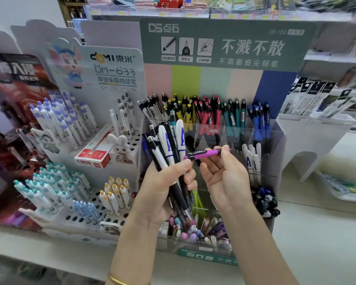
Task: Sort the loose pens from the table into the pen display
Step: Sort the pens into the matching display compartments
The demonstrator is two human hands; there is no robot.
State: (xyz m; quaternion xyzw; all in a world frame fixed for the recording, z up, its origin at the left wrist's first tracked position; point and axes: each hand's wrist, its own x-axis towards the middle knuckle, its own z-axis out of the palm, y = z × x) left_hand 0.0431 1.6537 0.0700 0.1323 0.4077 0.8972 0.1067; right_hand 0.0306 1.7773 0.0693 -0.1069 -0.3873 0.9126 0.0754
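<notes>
My left hand [164, 190] grips a bundle of pens [169, 145], black and white ones fanned upward, in front of the pen display [275, 140]. To its right, my right hand [224, 173] pinches a single purple pen [203, 154] that lies level, its black end near the bundle. The display's clear compartments hold upright pens sorted by colour: white, yellow [183, 108], red-pink [209, 112], teal [233, 114] and blue [260, 116]. Lower tiers hold white pens [253, 159] and mixed pastel pens [185, 229], partly hidden by my hands.
To the left stands a white peg-hole display [74, 219] with purple-, teal-, yellow- and blue-capped pens, a red box [95, 155] and a rabbit figure [120, 148]. A white stand [312, 140] with leaflets is on the right. All sit on a pale shelf [317, 243].
</notes>
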